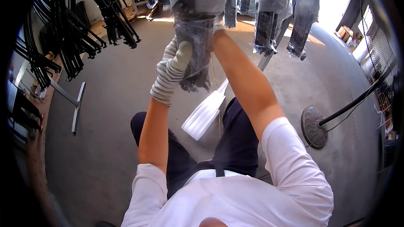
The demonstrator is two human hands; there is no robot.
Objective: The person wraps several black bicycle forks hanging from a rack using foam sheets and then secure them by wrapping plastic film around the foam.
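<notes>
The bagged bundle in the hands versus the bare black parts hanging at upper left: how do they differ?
The bagged bundle is wrapped in clear plastic; the bare black parts have no wrap. The bundle is gripped by the gloved left hand, with the right hand mostly hidden behind it; the bare parts hang untouched. The bundle hangs straight down; the bare parts splay at angles. Both are black and hang overhead.

Grey-white striped glove (170,72), black bagged part (195,38)
</notes>
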